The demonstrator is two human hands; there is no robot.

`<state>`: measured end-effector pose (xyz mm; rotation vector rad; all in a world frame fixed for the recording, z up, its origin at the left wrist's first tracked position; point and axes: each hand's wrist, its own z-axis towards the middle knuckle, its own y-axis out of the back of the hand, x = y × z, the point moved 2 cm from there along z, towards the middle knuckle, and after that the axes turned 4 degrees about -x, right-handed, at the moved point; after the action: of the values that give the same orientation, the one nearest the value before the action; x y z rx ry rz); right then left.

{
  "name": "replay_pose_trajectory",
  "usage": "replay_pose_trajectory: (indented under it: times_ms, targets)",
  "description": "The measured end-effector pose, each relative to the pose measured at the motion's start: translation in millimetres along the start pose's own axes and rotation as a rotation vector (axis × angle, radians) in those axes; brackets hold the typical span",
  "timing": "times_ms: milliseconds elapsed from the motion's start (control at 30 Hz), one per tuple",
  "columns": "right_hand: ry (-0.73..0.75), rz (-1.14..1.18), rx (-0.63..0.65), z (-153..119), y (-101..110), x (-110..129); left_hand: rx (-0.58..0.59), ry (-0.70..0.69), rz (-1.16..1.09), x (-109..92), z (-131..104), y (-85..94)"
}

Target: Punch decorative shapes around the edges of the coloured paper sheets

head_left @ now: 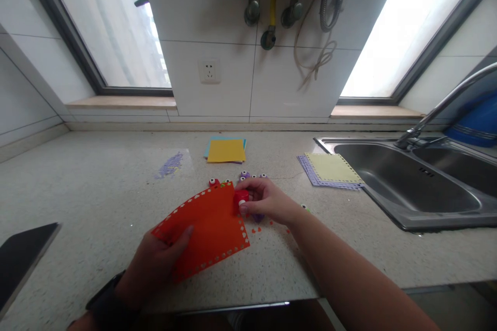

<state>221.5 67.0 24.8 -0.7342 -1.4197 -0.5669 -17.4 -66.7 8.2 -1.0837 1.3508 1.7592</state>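
An orange sheet (217, 222), edged with small cutouts, slants over a speckled counter (97, 186), its longer way running from near left to far right; a red punch (241, 196) sits at its far right corner, the right hand (267, 199) much the nearer to that corner; whether the paper's edge lies inside the punch's slot cannot be told. The right hand is closed about the punch, thumb and fingers pinching it; the left hand (166, 253) grips the sheet at its near left end, thumb flat on top, fingers hidden beneath. The sheet thus spans between the hands; orange scraps (256, 230) lie just right of it, below the right hand.
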Motion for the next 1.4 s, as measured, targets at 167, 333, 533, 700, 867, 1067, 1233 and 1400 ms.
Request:
replay_pose_trajectory:
  times_ms: [167,333,533,700,867,1067,1233,1400]
  targets:
    - [-0.008,-0.049,0.013,-0.2,0.3,1.4,-0.037,-0.004,0.017,2.1,0.9,0.3]
    - [-0.021,-0.096,0.015,-0.2,1.5,-0.3,-0.041,-0.009,-0.013,1.8,1.6,0.5]
    - [0.01,-0.116,0.029,-0.4,2.7,0.0,-0.057,-0.005,-0.029,2.7,2.1,1.1]
    - [0.033,-0.161,0.043,-1.3,1.0,1.1,-0.087,0.006,-0.021,0.6,2.2,2.1]
    - [0.057,-0.196,0.048,-1.2,2.0,-0.7,-0.092,0.03,-0.026,0.6,0.9,2.2]
    - [0.058,-0.227,0.027,-0.3,2.8,-0.6,-0.061,0.071,-0.062,3.2,-0.1,0.6]
    - [0.025,-0.179,0.024,-0.6,0.7,2.1,-0.077,0.063,-0.041,1.6,-0.3,0.5]
    - [0.01,-0.162,0.029,-0.8,-1.5,2.5,-0.04,0.041,-0.028,1.4,-0.5,1.7]
